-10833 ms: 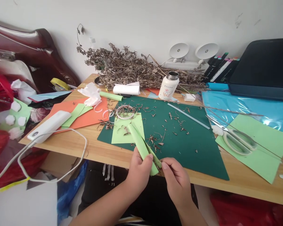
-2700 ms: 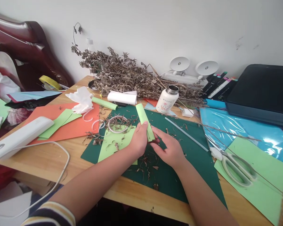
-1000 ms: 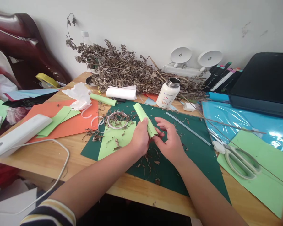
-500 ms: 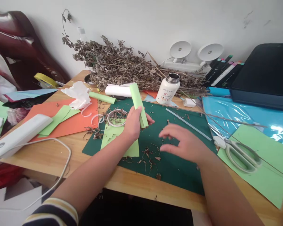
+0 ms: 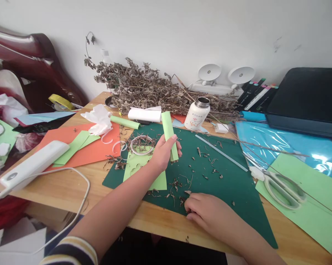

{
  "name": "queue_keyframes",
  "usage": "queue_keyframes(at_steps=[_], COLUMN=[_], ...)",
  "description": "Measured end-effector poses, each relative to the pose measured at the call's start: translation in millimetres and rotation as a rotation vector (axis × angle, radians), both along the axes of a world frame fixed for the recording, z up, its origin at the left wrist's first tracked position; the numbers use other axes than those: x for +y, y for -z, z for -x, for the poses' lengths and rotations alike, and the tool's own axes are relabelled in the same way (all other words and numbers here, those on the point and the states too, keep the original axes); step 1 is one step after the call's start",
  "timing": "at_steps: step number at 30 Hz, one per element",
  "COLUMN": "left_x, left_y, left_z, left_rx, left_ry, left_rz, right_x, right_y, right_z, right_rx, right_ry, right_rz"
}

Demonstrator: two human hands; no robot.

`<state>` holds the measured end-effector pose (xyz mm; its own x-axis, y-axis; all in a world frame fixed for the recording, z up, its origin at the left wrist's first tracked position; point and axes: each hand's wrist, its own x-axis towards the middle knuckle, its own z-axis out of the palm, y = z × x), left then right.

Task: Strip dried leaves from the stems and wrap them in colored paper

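Note:
A rolled piece of light green paper (image 5: 169,130) is gripped by my left hand (image 5: 164,152), thumb across its front, held tilted above the green cutting mat (image 5: 237,195). Near the mat's front edge my right hand (image 5: 203,208) rests low with its fingers curled together. Small dried leaf bits (image 5: 176,184) lie beside those fingertips; what is between them is hidden. Under my left forearm lies a light green paper sheet (image 5: 157,180) on the mat. A roll of tape (image 5: 132,147) with dried stems in it sits at that sheet's upper edge.
Scissors (image 5: 284,189) rest on green paper at right. A white bottle (image 5: 197,114) stands behind the mat, before a large bunch of dried plants (image 5: 151,84). A glue stick (image 5: 221,152) lies on the mat. A white corded tool (image 5: 34,163) and orange paper (image 5: 99,154) are at left.
My right hand has moved down toward the mat's front edge, and its spread fingers have curled closed. My left hand keeps hold of the green paper roll. The camera view has shifted slightly.

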<state>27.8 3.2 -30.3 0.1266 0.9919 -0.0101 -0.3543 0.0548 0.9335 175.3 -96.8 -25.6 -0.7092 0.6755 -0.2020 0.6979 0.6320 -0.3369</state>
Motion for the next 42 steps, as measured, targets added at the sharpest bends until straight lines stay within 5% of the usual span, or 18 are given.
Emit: queue_keyframes(at_steps=[7, 13, 16, 25, 42], left_x=[-9.3, -23.9, -29.5, -32.4, -32.9], left_y=[0.7, -2.0, 1.1, 1.3, -1.8], left_z=[-4.8, -10.4, -11.0, -9.5, -7.8], left_rx=[0.223, 0.26, 0.377, 0.633, 0.771], left_ry=[0.132, 0.286, 0.289, 0.138, 0.168], left_rz=[-0.129, -0.173, -0.229, -0.379, -0.459], right_x=[7.2, 62.2, 85.5, 81.8, 75.7], right_y=[-13.9, -41.3, -42.8, -51.6, -66.9], right_z=[-10.3, -17.9, -9.3, -0.4, -2.3], right_rx=[0.208, 1.11, 1.325, 1.343, 0.946], right_ry=[-0.001, 0.433, 0.524, 0.452, 0.275], right_rz=[-0.07, -0.294, -0.274, -0.315, -0.538])
